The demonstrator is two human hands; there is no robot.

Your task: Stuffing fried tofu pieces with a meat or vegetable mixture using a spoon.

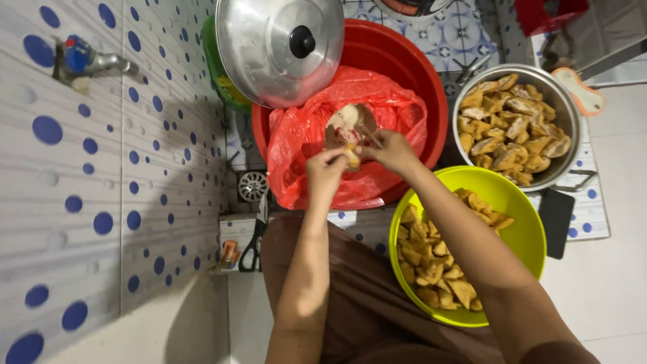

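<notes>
a tiled floor [606, 283] meets a white wall with blue dots [101, 189]. over a red basin [404, 61] lined with a red plastic bag [303, 141], the left hand [325, 172] and right hand [391, 152] together pinch a small tofu piece [352, 158]. a yellow-green bowl [522, 229] of fried tofu sits just beside a metal pot [566, 114] at the floor's right edge.

Two hands are in view, the left hand [326, 172] and the right hand [389, 152], with one piece of fried food [351, 156] between them. There are three large vessels: one red basin [411, 61], one yellow-green bowl [519, 232] and one metal pot [565, 111]. One red plastic bag [303, 145] lies in the basin. One metal lid [259, 50], one pair of scissors [255, 239] and one tap [84, 62] complete the count. The fried pieces in the bowl and the pot are too many to count.
</notes>
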